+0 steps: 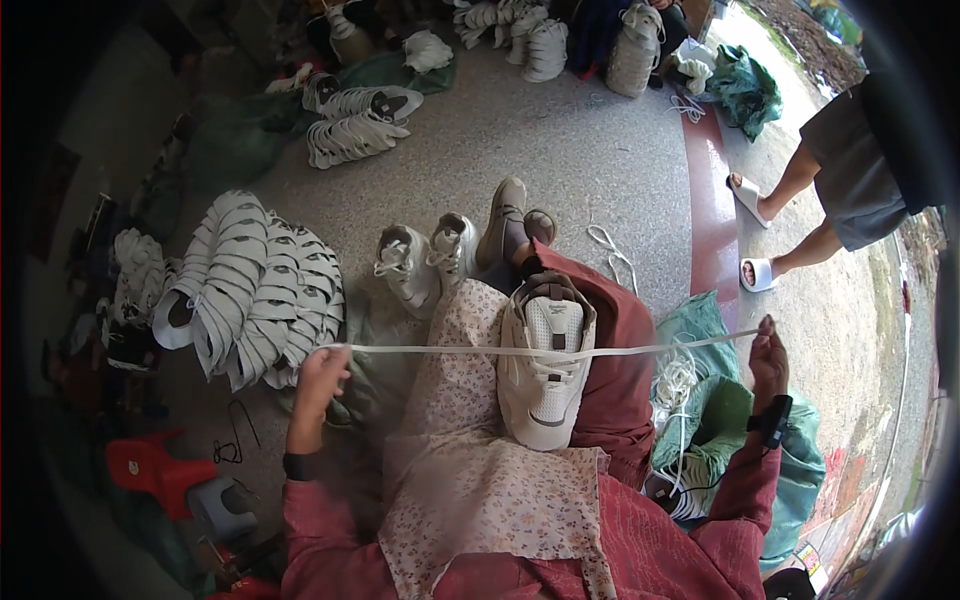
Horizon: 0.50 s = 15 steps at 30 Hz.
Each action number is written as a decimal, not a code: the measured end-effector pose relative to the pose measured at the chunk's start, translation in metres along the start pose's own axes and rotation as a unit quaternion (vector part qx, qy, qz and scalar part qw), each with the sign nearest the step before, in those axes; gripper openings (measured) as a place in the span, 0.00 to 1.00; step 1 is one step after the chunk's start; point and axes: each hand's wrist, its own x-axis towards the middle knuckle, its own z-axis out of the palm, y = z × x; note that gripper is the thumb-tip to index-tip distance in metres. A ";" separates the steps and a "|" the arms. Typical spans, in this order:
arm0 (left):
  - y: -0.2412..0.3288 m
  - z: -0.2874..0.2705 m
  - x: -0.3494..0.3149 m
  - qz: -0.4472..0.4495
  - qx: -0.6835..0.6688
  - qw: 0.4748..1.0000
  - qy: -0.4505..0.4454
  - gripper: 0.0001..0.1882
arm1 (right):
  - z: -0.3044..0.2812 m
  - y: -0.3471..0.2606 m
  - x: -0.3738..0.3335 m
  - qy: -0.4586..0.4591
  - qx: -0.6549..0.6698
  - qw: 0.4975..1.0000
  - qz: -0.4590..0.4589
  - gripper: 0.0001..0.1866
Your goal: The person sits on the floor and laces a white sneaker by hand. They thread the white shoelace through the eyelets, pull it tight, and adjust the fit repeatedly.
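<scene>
A white sneaker (540, 400) rests on my lap with its toe end toward me. A long white shoelace (420, 350) is stretched almost straight across it from side to side, passing over the sneaker's lacing area. My left hand (322, 378) pinches the lace at the left, out beyond my knee. On the far right my right hand (768, 360), raised, has its fingers closed on the other stretch of the lace. Short rows of lace show in the lower eyelets near the toe. A floral apron (480, 480) covers my lap under the sneaker's left side.
Rows of nested white shoe uppers (265, 290) stand at the left. Two laced sneakers (405, 265) sit on the floor past my knees. White laces (675, 385) lie on a green sack (800, 470) at the right. A red stool (160, 470) is lower left; a person in sandals (755, 275) stands right.
</scene>
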 end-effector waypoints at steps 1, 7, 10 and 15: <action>0.005 0.004 -0.002 0.064 0.146 0.987 0.011 0.20 | 0.009 0.021 -0.002 -0.018 -0.088 0.996 -0.012 0.15; 0.083 0.049 -0.023 0.215 0.238 0.925 -0.204 0.14 | 0.163 0.176 -0.069 -0.038 -0.576 0.811 -0.099 0.15; 0.127 0.078 -0.029 0.309 0.209 0.869 -0.324 0.12 | 0.175 0.214 -0.079 -0.154 -0.619 0.766 -0.084 0.12; 0.164 0.133 -0.033 0.472 0.082 0.804 -0.351 0.09 | 0.200 0.267 -0.096 -0.275 -0.768 0.573 -0.075 0.10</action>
